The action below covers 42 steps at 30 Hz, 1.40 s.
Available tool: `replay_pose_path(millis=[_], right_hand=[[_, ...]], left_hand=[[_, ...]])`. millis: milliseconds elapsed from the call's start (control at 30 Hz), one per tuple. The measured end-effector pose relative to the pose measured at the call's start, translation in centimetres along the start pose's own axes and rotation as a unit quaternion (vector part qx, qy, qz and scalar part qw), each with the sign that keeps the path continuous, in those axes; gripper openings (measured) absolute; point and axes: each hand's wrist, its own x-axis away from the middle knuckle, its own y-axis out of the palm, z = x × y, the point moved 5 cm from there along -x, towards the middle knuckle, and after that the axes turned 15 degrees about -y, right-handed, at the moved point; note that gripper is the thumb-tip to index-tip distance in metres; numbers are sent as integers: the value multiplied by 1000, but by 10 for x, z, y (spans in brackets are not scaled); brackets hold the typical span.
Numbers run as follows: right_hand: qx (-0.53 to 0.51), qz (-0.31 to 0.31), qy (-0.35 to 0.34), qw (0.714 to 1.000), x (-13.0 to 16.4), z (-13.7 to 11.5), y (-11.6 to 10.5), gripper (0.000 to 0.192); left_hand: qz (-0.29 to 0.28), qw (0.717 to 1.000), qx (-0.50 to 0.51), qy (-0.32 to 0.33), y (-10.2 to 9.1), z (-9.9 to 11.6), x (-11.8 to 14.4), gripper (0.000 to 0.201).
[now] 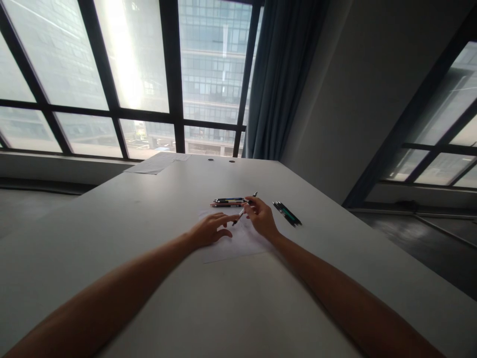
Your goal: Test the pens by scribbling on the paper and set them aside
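Observation:
My right hand [261,216] is closed around a slim pen [241,214] with a pale barrel and dark ends, held tilted over a sheet of paper [238,247]. My left hand [212,228] lies over the left part of that paper, its fingers stretched apart. Its index fingertip reaches close to the pen's lower end; whether they touch I cannot tell. Just beyond my hands, several pens [227,203] lie side by side, partly covered by my right hand. To the right of that hand rests a group of dark pens with green parts [286,214].
The white table [179,308] stretches away toward the windows. More papers [154,164] lie at its far left end, and two dark round spots [231,161] show near the far edge. A blue curtain [276,79] hangs behind the table.

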Motion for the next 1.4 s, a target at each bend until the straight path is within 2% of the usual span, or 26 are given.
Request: replay_pose_path(millis=[100, 200, 267, 367, 500, 633, 800, 967, 1100, 1267, 1400], right_hand=[[47, 81, 11, 996, -13, 15, -30, 50], [182, 90, -6, 979, -24, 33, -70, 59], [277, 100, 12, 956, -27, 48, -100, 60], [399, 64, 85, 911, -22, 75, -134, 39], [488, 16, 140, 861, -11, 104, -156, 35], [486, -24, 187, 853, -5, 126, -161, 34], [474, -33, 187, 860, -8, 131, -159, 34], [464, -39, 156, 871, -10, 126, -151, 35], [466, -80, 113, 874, -9, 121, -141, 43], [501, -114, 117, 850, -9, 113, -131, 44], [544, -99, 84, 829, -14, 88, -115, 43]], left_hand=[[37, 998, -34, -32, -4, -1, -1, 41], [75, 989, -84, -99, -9, -7, -2, 37], [79, 980, -111, -145, -9, -11, -3, 38], [59, 971, -138, -187, -6, -16, -4, 32], [35, 966, -146, -213, -3, -20, -4, 28], [21, 963, -136, -230, -2, -25, -4, 27], [19, 963, -123, -241, -2, -27, -4, 25], [19, 962, -121, -243, -2, -25, -4, 25], [17, 961, -122, -246, -3, -24, -4, 25], [16, 961, -123, -247, -3, -24, -4, 24], [18, 961, -122, -247, -2, -25, -4, 25]])
